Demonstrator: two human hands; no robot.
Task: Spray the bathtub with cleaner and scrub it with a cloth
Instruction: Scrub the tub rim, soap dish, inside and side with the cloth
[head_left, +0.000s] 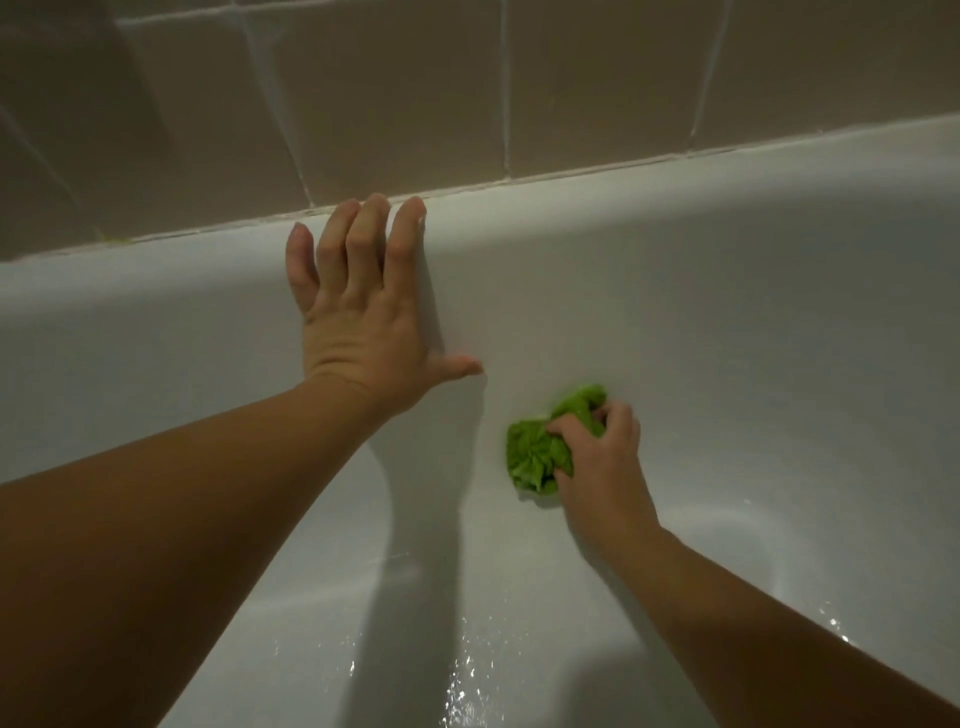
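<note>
Against the far inner wall of the white glossy bathtub, I had my left hand spread flat, fingers wide and pointing up, fingertips reaching the tub's rounded far rim, thumb stuck out to the right; it held nothing. Lower down and to the right, my right hand was clenched on the crumpled bright-green cloth, pressing it onto the wall close to where wall curves into floor. Cloth sat just beside the left thumb but apart from it.

Edges: far rim ran across the view w/ a grout line where it met the beige square wall tiles above. Plenty of bare tub wall lay open to the right of the cloth, and more to the left beyond my left forearm. Tub floor below showed wet glints and droplets in the lower centre.

Hidden/cut off: both forearms ran out of view at bottom corners. Part of the cloth was buried under my right fingers, so couldn't tell its full shape. My left arm's shadow darkened the wall and floor under it. Tiles at upper left were blurred, detail unclear.
</note>
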